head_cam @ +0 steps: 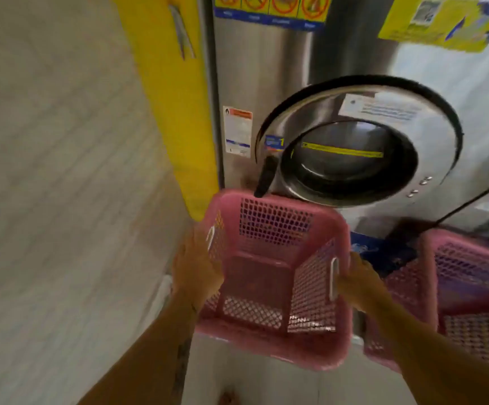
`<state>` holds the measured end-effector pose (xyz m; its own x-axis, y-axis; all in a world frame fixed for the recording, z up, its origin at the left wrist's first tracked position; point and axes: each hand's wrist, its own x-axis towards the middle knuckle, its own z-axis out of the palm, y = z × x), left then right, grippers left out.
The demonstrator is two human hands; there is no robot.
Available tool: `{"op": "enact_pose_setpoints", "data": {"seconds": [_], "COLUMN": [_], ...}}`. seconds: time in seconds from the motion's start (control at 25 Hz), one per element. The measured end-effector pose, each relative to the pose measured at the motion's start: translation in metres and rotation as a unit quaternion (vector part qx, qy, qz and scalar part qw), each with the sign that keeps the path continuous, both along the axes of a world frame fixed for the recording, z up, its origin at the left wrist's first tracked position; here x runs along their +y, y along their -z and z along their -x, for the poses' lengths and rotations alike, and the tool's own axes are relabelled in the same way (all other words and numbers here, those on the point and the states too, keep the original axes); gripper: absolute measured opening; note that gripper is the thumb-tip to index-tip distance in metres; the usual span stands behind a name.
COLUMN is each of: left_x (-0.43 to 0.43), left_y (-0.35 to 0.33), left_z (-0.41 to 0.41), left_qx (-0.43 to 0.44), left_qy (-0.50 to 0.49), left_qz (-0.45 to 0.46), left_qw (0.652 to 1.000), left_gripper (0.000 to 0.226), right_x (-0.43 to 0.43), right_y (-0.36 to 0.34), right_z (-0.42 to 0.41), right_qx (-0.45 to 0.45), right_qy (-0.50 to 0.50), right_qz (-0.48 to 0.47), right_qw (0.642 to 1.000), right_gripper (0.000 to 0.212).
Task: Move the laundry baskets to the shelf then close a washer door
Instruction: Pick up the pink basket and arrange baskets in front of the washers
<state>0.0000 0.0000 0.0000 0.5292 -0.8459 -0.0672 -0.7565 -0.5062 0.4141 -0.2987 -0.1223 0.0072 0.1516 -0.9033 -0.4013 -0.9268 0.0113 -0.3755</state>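
Two hands (pixel 197 267) flanking pink basket (pixel 272 340)

One basket (pixel 272 276) sits before the washer door (pixel 357 141), a second basket (pixel 471 287) to its right.

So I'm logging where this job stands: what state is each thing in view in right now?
Near basket: empty, gripped at both sides.
Second basket: to the right, not held; contents unclear.
Washer door: looks shut or nearly so; hard to tell.
Door handle: untouched.
Left hand: closed on the near basket's left side.
Right hand: closed on its right side.
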Motion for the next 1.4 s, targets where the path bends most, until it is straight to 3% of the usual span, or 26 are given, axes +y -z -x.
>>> {"op": "enact_pose_setpoints", "data": {"seconds": [0.12,0.2,0.32,0.44,0.64,0.76,0.92,1.4], "left_x": [-0.017,-0.018,-0.012,-0.003,0.057,0.120,0.208,0.323], "left_y": [0.050,0.075,0.094,0.091,0.069,0.065,0.073,0.209], "left_z": [-0.033,-0.046,-0.045,-0.041,-0.021,0.007,0.050,0.091], "left_qx": [-0.013,0.030,0.081,0.090,0.077,0.056,0.046,0.004], "left_qy": [0.012,0.018,-0.002,-0.014,0.036,0.028,0.004,-0.082], "left_qz": [-0.064,-0.072,0.005,0.037,0.046,0.019,0.048,0.022], "left_qw": [0.998,0.997,0.997,0.995,0.995,0.998,0.998,0.996], "left_gripper": [0.087,0.087,0.081,0.076,0.057,0.065,0.064,0.070], "right_x": [-0.012,-0.009,-0.003,0.005,0.057,0.105,0.155,0.241], "right_y": [0.043,0.061,0.076,0.068,0.047,0.051,0.073,0.210], "right_z": [-0.011,-0.015,-0.010,0.000,0.015,0.036,0.063,0.083], "right_qx": [0.012,-0.019,0.002,-0.001,0.002,0.024,0.002,0.001], "right_qy": [0.069,0.072,0.064,0.064,0.041,-0.003,-0.055,-0.087], "right_qz": [0.002,0.007,0.066,0.036,0.004,0.014,0.022,0.006], "right_qw": [0.998,0.997,0.996,0.997,0.999,1.000,0.998,0.996], "right_gripper": [0.069,0.076,0.091,0.109,0.098,0.086,0.086,0.086]}}
